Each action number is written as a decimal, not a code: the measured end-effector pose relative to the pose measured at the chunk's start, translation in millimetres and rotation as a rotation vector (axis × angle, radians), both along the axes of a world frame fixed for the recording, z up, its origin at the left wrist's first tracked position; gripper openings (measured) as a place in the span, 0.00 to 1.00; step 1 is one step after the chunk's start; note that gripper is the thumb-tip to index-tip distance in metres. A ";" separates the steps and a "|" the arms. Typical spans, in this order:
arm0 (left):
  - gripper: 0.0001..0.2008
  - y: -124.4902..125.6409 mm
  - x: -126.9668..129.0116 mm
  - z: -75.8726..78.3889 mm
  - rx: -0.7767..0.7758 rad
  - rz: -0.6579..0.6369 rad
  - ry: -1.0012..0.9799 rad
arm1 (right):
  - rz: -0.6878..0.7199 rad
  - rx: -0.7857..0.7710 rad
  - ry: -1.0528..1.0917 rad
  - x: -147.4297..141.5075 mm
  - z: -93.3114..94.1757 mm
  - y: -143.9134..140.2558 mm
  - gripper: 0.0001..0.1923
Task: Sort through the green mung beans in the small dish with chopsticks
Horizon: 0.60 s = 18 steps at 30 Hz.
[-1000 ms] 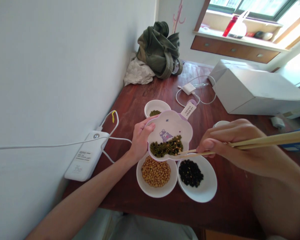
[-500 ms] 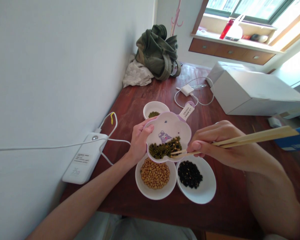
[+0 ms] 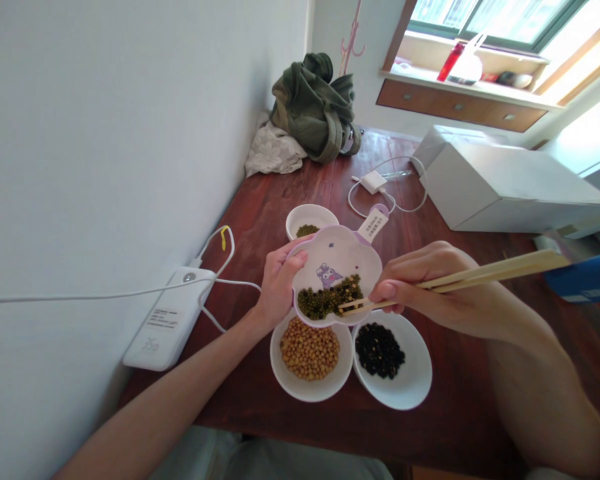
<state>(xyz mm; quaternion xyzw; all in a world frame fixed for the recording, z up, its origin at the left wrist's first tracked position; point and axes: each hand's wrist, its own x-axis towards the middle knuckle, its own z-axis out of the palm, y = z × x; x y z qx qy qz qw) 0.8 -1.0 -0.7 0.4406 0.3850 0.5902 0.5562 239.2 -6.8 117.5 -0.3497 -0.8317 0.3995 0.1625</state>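
My left hand (image 3: 281, 279) is closed on the rim of a white and lilac flower-shaped bowl (image 3: 341, 248) with a short labelled handle, held tilted above the table. Mixed beans (image 3: 325, 301), mostly green with some yellow and dark ones, are gathered along its near side. In my right hand (image 3: 420, 277) is a pair of wooden chopsticks (image 3: 495, 270), their tips among the beans. Below the held bowl stand a white bowl of yellow soybeans (image 3: 310, 350) and another of black beans (image 3: 379, 350). Partly hidden behind it, a small white bowl (image 3: 313, 215) contains green beans.
A white power bank (image 3: 167, 323) with cables lies by the left wall. Farther back are a charger (image 3: 373, 181) with a looped cable, a green bag (image 3: 313, 107) on a pale cloth, and a large white box (image 3: 515, 180). A blue box (image 3: 587, 277) is at right.
The chopsticks have shifted slightly left inside the bowl, and their back ends have swung a little left. My left hand and the flower-shaped bowl stay nearly still.
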 end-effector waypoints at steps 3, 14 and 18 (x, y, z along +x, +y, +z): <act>0.20 -0.1 -0.4 -0.5 0.008 -0.008 -0.007 | 0.008 0.011 -0.008 -0.6 -0.1 0.6 0.20; 0.19 -0.3 -0.3 1.3 0.000 -0.027 -0.028 | -0.007 0.011 -0.016 -0.4 -2.0 1.6 0.20; 0.20 -0.4 -0.3 1.6 -0.008 -0.017 -0.018 | -0.019 -0.004 0.002 1.0 -2.7 2.1 0.19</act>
